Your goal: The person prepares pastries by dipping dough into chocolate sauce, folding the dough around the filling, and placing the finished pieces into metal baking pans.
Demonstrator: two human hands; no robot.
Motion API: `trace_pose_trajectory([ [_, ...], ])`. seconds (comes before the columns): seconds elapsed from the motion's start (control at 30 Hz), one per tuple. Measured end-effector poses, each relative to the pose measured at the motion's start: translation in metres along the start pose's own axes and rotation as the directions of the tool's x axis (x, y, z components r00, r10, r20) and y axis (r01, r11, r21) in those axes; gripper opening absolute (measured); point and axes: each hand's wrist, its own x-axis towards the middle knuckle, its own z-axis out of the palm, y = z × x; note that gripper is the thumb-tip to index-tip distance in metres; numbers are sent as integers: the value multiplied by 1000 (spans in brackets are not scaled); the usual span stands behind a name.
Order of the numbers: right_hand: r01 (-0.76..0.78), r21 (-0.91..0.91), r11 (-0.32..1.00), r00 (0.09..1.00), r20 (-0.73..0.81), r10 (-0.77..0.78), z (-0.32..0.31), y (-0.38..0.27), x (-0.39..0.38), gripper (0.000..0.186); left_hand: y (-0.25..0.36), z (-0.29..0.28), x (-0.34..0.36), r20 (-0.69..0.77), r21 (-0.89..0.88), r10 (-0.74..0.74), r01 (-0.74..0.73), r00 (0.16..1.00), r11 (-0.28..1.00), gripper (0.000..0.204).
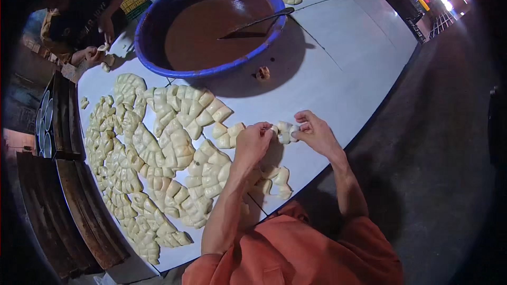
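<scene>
Appearing right of the frame's centre, between the left hand [256,140] and the right hand [317,133], is a small cream-coloured cluster of soft segments [285,133]; its long axis is unclear. The left pinches its near edge; the right touches the opposite edge, grip uncertain. The flat white worktop [359,74] carries a round blue plastic basin [182,74] at upper centre; dark floor [443,126] shows at right.

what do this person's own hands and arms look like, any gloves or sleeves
The left hand and right hand are bare, with no gloves. The forearms are uncovered too, and no watch or bracelet shows on either wrist. The short, loose sleeves are orange-red, like the rest of the shirt. Small details such as rings are hard to tell.
</scene>
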Motion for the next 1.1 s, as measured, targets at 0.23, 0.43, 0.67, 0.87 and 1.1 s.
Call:
trace_pose_trajectory([
  [0.23,149,-204,967,975,-133,-179,10,-19,-18,31,0,-10,-9,51,-134,5,2,999,991,55],
  [0.43,78,-162,984,996,-21,-82,22,-26,-72,33,-6,-38,-63,-157,1,71,-72,985,997,44],
  [0.67,241,-319,916,965,-20,-261,63,-21,-99,26,0,-11,-100,121,233,407,-425,905,875,54],
  [0.87,-25,529,848,995,-67,72,56,4,-99,25,-11,35,-107,71,399,461,-448,885,800,41],
  [1.1,185,848,497,933,-309,181,5,-30,-87,15,-17,38,-110,171,474,365,-401,915,784,42],
])
